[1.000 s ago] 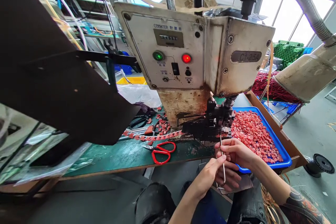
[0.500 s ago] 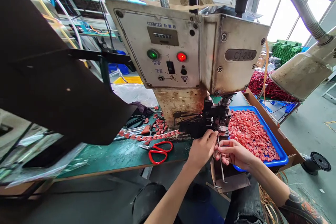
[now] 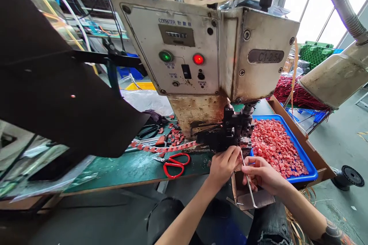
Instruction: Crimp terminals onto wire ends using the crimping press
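Note:
A thin metal rod (image 3: 249,189) with a short bent lower end slants down from just under the black tooling (image 3: 237,126) of a bench press machine (image 3: 198,115). My right hand (image 3: 263,174) is closed, thumb and fingers pinched at the rod's upper part. Beside it my left hand (image 3: 224,166) is closed, its fingertips pressed together at the rod's top end beneath the tooling. What those left fingertips hold is hidden. Below both hands is a small open brown chute or box (image 3: 258,201).
A blue tray (image 3: 312,172) of small red pieces stands right of the machine in a cardboard box (image 3: 304,138). Red-handled cutters (image 3: 174,166) lie on the green bench (image 3: 123,172). A strip of red pieces (image 3: 172,148) runs leftward. A dark panel (image 3: 57,84) hangs at left.
The rod's lower end has swung to the right, so it slants more. My right hand has shifted slightly right and down; my left hand stays near the tooling.

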A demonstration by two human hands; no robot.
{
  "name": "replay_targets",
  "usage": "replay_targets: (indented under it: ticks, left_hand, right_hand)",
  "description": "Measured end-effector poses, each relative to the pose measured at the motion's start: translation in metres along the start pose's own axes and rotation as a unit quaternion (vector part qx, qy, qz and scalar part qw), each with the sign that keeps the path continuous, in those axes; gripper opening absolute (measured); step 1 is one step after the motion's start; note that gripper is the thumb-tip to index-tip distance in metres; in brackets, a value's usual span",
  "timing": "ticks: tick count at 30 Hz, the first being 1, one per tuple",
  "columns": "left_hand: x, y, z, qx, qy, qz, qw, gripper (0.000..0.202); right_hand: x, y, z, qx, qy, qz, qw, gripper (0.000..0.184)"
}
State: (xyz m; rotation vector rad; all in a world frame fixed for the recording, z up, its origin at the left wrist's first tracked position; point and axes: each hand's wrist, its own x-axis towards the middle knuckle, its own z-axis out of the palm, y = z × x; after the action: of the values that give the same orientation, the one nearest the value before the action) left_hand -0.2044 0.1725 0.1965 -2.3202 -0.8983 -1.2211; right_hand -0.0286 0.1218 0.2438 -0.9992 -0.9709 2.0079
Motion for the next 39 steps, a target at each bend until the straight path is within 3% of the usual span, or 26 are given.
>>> replay_targets:
  ticks: [5, 8, 12, 14, 17, 19, 23, 30, 39]
  left_hand:
    - [0.012, 0.007, -0.008, 0.022, 0.041, -0.009, 0.999, 0.018]
    - [0.013, 0.014, -0.02, 0.02, 0.071, -0.012, 0.997, 0.011]
    - [0.006, 0.023, -0.033, 0.027, 0.098, -0.025, 0.995, 0.006]
    - [0.001, 0.022, -0.038, 0.033, 0.106, -0.027, 0.993, 0.006]
    - [-0.013, 0.012, -0.046, 0.051, 0.111, -0.052, 0.991, 0.007]
    - [-0.027, 0.0, -0.053, 0.086, 0.108, -0.086, 0.987, 0.008]
    - [-0.057, -0.026, -0.063, 0.162, 0.077, -0.133, 0.975, 0.002]
    - [-0.083, -0.051, -0.059, 0.192, 0.001, -0.17, 0.967, 0.015]
    - [-0.089, -0.057, -0.06, 0.156, -0.015, -0.214, 0.964, 0.02]
  right_hand:
    - [-0.018, 0.005, 0.005, -0.036, 0.003, -0.008, 0.999, 0.05]
    - [-0.031, 0.006, 0.005, -0.065, 0.014, -0.049, 0.997, 0.046]
    - [-0.031, 0.007, 0.003, -0.147, 0.104, -0.137, 0.974, 0.043]
    - [-0.018, 0.01, 0.004, -0.232, 0.208, -0.213, 0.926, 0.04]
    - [0.008, 0.017, 0.011, -0.392, 0.363, -0.337, 0.775, 0.035]
    - [0.024, 0.019, 0.015, -0.46, 0.402, -0.372, 0.699, 0.036]
    - [0.043, 0.015, 0.015, -0.525, 0.429, -0.369, 0.636, 0.048]
    - [0.046, 0.009, 0.009, -0.558, 0.425, -0.362, 0.614, 0.056]
    - [0.046, 0.008, 0.006, -0.563, 0.4, -0.368, 0.623, 0.046]
